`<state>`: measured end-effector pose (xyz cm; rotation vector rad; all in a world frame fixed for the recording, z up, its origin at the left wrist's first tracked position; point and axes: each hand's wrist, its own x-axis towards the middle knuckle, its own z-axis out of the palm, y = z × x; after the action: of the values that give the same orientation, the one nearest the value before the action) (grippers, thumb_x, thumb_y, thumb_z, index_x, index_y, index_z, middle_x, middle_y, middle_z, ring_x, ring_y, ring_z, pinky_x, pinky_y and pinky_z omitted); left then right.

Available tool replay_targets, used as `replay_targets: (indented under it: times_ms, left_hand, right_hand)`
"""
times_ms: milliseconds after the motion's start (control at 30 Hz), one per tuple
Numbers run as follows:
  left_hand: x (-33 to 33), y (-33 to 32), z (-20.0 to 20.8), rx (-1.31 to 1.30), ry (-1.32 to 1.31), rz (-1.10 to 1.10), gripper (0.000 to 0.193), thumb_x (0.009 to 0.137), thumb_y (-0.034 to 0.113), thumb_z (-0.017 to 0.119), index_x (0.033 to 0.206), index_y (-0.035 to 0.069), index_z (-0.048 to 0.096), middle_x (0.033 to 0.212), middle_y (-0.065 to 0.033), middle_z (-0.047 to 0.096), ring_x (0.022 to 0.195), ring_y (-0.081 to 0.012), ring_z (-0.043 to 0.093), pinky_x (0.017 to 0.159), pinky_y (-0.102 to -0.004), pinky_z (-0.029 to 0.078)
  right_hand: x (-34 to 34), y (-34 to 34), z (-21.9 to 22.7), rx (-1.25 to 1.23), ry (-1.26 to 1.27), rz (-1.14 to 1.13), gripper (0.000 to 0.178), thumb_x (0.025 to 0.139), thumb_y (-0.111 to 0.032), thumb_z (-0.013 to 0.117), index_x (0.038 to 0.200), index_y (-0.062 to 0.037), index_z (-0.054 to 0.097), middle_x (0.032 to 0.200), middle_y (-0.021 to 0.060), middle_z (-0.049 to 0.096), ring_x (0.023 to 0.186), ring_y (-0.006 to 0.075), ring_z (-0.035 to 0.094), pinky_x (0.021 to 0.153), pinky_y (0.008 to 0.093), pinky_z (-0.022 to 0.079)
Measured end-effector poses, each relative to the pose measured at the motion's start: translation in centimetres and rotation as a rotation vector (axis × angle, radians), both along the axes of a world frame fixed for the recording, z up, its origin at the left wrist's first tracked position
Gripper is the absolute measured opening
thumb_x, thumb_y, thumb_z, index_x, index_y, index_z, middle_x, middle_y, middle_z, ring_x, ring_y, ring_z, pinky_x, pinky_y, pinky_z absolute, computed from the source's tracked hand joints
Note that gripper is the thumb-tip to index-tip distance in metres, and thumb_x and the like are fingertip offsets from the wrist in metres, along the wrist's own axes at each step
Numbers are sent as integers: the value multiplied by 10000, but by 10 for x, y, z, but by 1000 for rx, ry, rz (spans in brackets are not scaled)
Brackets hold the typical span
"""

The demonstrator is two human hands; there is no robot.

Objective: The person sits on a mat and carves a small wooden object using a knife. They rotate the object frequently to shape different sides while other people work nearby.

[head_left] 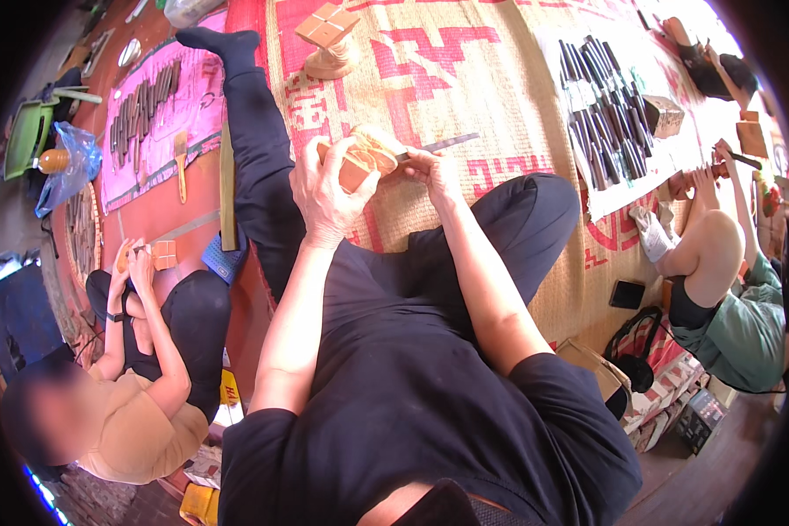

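My left hand [331,191] is wrapped around a partly carved wooden block [373,151], with its fingers over the far side and the thumb along the near side. The block's far end is rounded and its near faces are flat. From the right, my right hand [438,174] grips a slim dark carving chisel [458,141] close to the wood. One end of the chisel sticks out past my fingers to the right. Its other end points at the block, but whether it touches cannot be made out. Both hands are above my lap.
A carved wooden piece with a square top [327,24] stands on the woven mat [517,105] ahead. Rows of dark chisels [605,110] lie on the right; more tools [145,105] lie on a pink cloth at left. Co-workers sit on both sides, the left one holding a wooden block [164,254].
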<state>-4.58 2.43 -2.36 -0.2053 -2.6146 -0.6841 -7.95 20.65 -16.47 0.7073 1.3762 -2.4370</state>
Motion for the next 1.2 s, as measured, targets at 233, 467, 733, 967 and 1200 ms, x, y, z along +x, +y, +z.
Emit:
replay_targets:
  times_ms: [233,467,733,967,1200]
  left_hand:
    - [4,-3,-1,19,-25,24,547,665,340,779,1137,141,588,1118,-109,516,1029,-301,543,862,-436,440]
    - [-1,0,-1,10,42,-4,525,634,330,788,1095,160,603,1058,-90,512,973,-278,553,777,-430,444]
    - [0,-2,-3,-2,32,18,524,632,332,790,1092,163,605,1058,-88,512,973,-275,553,776,-426,443]
    - [1,-5,-4,21,-37,24,553,671,367,771,1141,143,584,1132,-108,511,1045,-300,537,859,-438,433]
    - [0,0,1,-10,-48,-16,555,662,363,776,1134,140,587,1117,-105,510,1021,-296,543,850,-436,437]
  right_hand:
    - [3,-5,20,-21,21,57,182,772,-92,736,905,3,655,829,75,669,731,165,654,673,276,544]
    - [-3,3,-4,-6,-53,-18,287,769,-96,728,963,-15,532,888,104,665,724,194,659,657,317,551]
    - [1,-9,23,80,65,24,147,802,-63,696,886,6,597,852,111,681,718,179,666,670,300,559]
    - [-5,2,9,-70,-10,-32,280,772,-98,739,962,0,557,885,108,677,749,172,669,690,286,541]
    - [-7,-2,17,48,-21,5,196,767,-110,738,898,2,645,876,96,687,713,142,640,636,245,505]
